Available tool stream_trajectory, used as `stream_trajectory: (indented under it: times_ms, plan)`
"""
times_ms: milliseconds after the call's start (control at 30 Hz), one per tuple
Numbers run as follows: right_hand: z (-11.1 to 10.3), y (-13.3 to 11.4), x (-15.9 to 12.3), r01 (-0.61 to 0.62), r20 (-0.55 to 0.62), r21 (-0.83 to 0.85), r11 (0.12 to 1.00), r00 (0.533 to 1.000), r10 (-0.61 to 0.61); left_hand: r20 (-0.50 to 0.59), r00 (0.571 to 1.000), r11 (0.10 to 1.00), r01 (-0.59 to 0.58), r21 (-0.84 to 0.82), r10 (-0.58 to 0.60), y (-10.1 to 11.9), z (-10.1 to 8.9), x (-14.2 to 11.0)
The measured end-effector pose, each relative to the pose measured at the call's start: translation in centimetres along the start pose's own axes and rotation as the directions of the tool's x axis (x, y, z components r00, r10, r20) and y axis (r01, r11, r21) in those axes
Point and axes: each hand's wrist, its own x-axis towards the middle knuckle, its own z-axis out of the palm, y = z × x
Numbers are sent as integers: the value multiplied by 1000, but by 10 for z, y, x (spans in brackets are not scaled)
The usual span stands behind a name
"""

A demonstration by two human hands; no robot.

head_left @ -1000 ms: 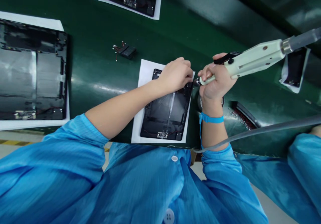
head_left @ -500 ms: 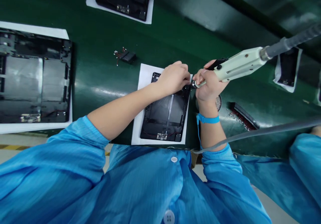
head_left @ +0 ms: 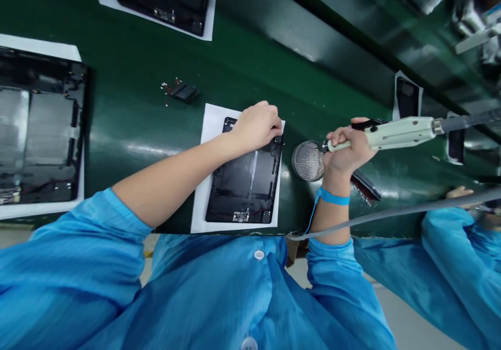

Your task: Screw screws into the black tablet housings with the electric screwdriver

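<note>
While the left hand (head_left: pixel 256 128) sits curled over the upper corner of a black tablet housing (head_left: pixel 245 180), that housing lies flat on white paper (head_left: pixel 199 203) on the green desk (head_left: pixel 117 104). The right hand (head_left: pixel 348 146) is closed firmly around an electric screwdriver (head_left: pixel 399 133), its bit just beside a round mesh dish (head_left: pixel 307 161), and a blue wrist strap (head_left: pixel 332 198) circles that wrist. Farther left lie a small black connector (head_left: pixel 182 92) with wires and another housing (head_left: pixel 39 125) on paper.
</note>
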Motion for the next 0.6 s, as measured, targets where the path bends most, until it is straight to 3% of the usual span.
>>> stream_trajectory:
  times_ms: [200,600]
  plan:
    - [-1,10,-2,-43,-12,45,998,999,44,5,1000,1000,1,-14,-1,-1,-1,-1]
    - [2,8,-3,-78,-32,-32,996,997,77,22,1000,999,15,-30,-14,-1,0,-1]
